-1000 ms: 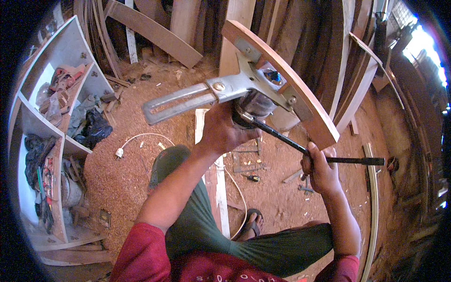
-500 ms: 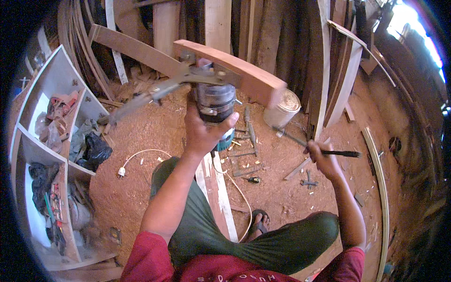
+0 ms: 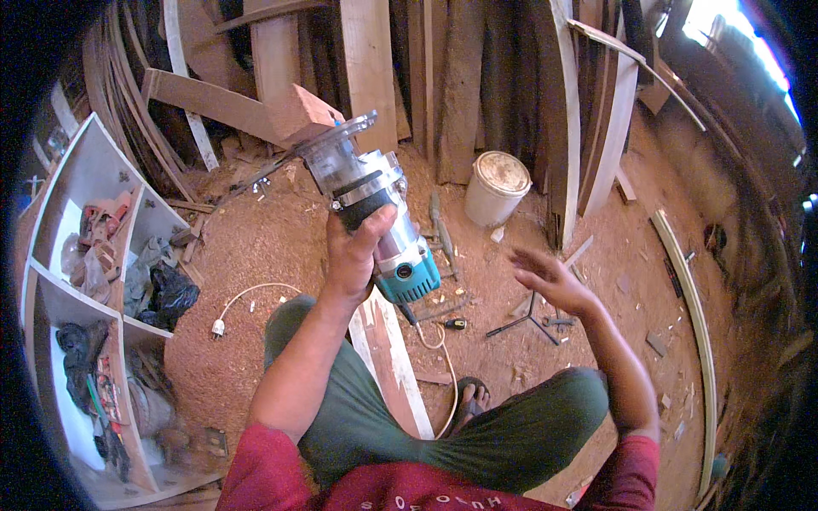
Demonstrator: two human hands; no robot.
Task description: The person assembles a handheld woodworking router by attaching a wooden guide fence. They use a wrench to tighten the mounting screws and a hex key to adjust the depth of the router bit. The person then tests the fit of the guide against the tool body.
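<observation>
My left hand [image 3: 351, 255] is wrapped round the body of a silver and teal trim router [image 3: 399, 234], held up tilted above my lap. At its upper end a metal base plate [image 3: 356, 126] shows, with a reddish wooden block [image 3: 308, 112] against its far side; how they are joined is hidden. My right hand [image 3: 550, 279] is empty, fingers stretched out, over the floor to the right. Just below it is a black three-armed wrench [image 3: 530, 318]; whether it touches the floor I cannot tell. The router's pale cord [image 3: 446, 375] hangs down past my foot.
A white bucket [image 3: 497, 189] stands ahead. Beyond it, boards [image 3: 460, 94] lean upright. A white shelf unit [image 3: 77, 272] with tools and bags is at left. A plank [image 3: 388, 366] lies between my legs. The cord's plug [image 3: 219, 327] and several hand tools lie on sawdust.
My right hand has let go of the dark rod-like tool and opened; a three-armed wrench now shows below it. My left hand has turned the router, its base and block swinging round leftward.
</observation>
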